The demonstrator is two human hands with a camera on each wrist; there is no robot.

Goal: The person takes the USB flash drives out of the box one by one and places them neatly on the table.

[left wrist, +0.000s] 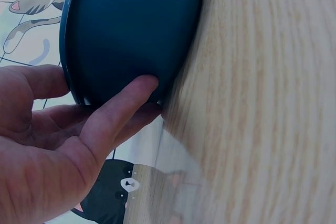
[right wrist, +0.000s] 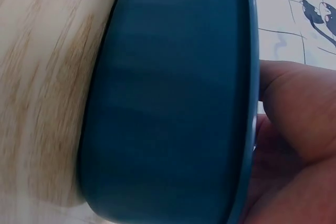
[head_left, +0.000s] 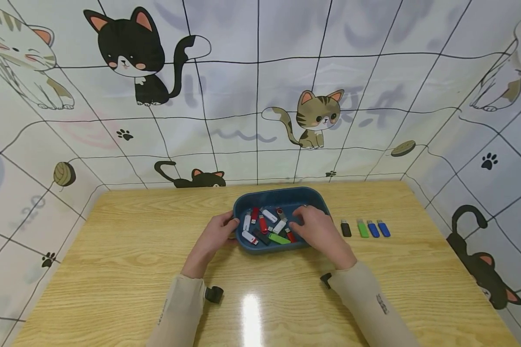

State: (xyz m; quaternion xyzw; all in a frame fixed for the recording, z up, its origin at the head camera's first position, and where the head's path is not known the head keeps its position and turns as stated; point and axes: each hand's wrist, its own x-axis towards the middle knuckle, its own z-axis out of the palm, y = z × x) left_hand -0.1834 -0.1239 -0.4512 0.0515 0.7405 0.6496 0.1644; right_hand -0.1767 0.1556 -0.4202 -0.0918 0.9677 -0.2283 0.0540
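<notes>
A dark blue plastic bin [head_left: 282, 192] holds several USB flash drives in white, red, green and dark colours, loosely heaped. My left hand [head_left: 214, 233] grips the bin's left end, with the thumb at the rim and other fingers against the outer wall [left wrist: 131, 30]. Over the right side reaches my right hand [head_left: 319, 229], its thumb and forefinger apart above the drives. Closest to that thumb lies a red flash drive [head_left: 290, 235]. From the right wrist, the bin's wall [right wrist: 168, 98] hides the fingertips, and I see nothing held.
Right of the bin, a row on the wooden table [head_left: 134, 270] has a black flash drive [head_left: 345, 228], a green one [head_left: 363, 229] and two blue ones [head_left: 378, 229]. A cat-printed sheet [head_left: 234, 96] rises behind the table and along its sides.
</notes>
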